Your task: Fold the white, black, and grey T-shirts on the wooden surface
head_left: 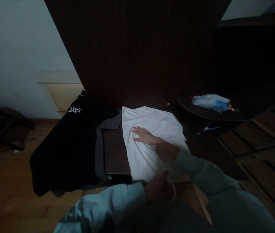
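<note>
A white garment (152, 127) lies spread on a small dark wooden table (114, 152). My right hand (145, 136) rests flat on the middle of it, fingers stretched out toward the left. At the table's near edge my left hand (159, 189) is closed around the garment's lower hem. Both arms wear light grey-blue sleeves.
A black garment with white lettering (71, 145) and a grey one (100, 152) hang over the table's left side. At the right, a plastic bag (211, 102) lies on a dark round surface (207, 113). A dark wooden panel stands behind; wooden floor lies all around.
</note>
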The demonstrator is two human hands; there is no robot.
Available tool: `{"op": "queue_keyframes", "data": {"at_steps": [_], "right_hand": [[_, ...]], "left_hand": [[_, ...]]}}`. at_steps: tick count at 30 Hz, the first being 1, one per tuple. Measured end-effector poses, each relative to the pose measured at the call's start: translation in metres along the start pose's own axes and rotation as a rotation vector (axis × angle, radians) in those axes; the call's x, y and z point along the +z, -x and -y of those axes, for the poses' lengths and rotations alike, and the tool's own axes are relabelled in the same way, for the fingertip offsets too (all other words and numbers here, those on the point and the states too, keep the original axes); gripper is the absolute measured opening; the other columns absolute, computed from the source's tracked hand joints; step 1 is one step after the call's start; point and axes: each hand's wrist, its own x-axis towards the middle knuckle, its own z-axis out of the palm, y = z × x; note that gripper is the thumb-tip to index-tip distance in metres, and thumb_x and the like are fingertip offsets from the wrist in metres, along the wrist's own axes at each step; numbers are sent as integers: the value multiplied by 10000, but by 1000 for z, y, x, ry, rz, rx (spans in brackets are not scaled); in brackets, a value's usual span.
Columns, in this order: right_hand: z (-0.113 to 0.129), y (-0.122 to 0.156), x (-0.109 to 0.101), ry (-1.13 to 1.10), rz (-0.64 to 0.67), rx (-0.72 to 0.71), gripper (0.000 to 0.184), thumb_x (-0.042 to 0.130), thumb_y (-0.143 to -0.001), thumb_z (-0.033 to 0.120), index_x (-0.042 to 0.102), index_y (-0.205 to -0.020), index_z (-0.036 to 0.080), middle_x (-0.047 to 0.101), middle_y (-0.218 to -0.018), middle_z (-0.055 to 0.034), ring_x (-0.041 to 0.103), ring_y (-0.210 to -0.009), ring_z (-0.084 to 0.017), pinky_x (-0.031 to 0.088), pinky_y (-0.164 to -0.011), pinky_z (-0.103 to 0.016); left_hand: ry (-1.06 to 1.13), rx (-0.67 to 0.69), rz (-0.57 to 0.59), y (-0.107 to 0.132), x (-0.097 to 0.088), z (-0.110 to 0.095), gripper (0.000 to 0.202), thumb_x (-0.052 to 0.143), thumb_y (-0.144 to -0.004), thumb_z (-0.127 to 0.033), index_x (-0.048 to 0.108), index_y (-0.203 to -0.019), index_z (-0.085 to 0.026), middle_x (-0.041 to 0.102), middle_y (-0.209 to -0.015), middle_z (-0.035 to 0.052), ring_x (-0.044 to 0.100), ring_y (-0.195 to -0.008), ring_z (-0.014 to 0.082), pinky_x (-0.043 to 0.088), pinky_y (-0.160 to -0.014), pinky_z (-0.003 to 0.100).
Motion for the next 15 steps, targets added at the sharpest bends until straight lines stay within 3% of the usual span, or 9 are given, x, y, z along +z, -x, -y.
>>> {"op": "queue_keyframes", "data": {"at_steps": [2, 4, 7, 10, 11, 12, 15], "right_hand": [[-4, 7, -8, -94, -34, -20, 559, 490, -810, 436, 417, -1306, 188, 282, -1427, -81, 241, -1326, -219, 242, -1072, -389], [-7, 21, -16, -213, -149, 27, 478, 506, -795, 385, 504, -1216, 159, 411, -1351, -97, 378, -1250, -194, 328, -1022, -329], [-10, 50, -21, -384, -256, 320, 321, 472, -791, 341, 604, -1004, 141, 639, -1007, -83, 597, -910, -151, 463, -781, -249], [-6, 71, -17, -494, -122, 580, 266, 488, -760, 391, 616, -766, 157, 618, -628, -18, 560, -574, -113, 398, -515, -202], [-2, 74, -14, -512, -85, 610, 263, 515, -734, 409, 603, -713, 162, 588, -574, -2, 529, -529, -104, 358, -476, -196], [1, 74, -10, -515, -76, 624, 252, 549, -702, 412, 587, -669, 165, 563, -543, 10, 500, -504, -95, 324, -457, -193], [12, 64, 0, -485, -165, 600, 172, 610, -616, 307, 522, -577, 165, 506, -522, 36, 434, -493, -69, 270, -456, -186]], "left_hand": [[-67, 44, 111, 6, -10, 1, 721, 595, -724, -139, 255, -1360, -153, 633, -974, 114, 610, -844, 196, 480, -710, 312], [-84, 115, 50, 25, -34, -6, 503, 588, -759, -249, 445, -1230, -150, 642, -943, 103, 611, -826, 187, 483, -711, 303], [-96, 102, -292, 58, -94, -16, 291, 448, -836, -315, 554, -1019, -114, 642, -875, 92, 603, -749, 147, 489, -713, 279], [-362, -28, -755, 67, -167, -22, 208, 442, -818, -237, 551, -951, -118, 637, -928, 91, 598, -844, 157, 477, -787, 283], [-487, -119, -844, 62, -190, -25, 227, 454, -807, -218, 538, -987, -107, 635, -953, 101, 599, -868, 166, 478, -796, 288], [-618, -192, -891, 53, -209, -27, 263, 460, -805, -218, 526, -1029, -98, 627, -996, 114, 597, -897, 176, 476, -810, 298], [-737, -187, -905, 19, -246, -36, 375, 468, -801, -194, 478, -1159, -84, 538, -1202, 150, 514, -1093, 202, 408, -935, 324]]}}
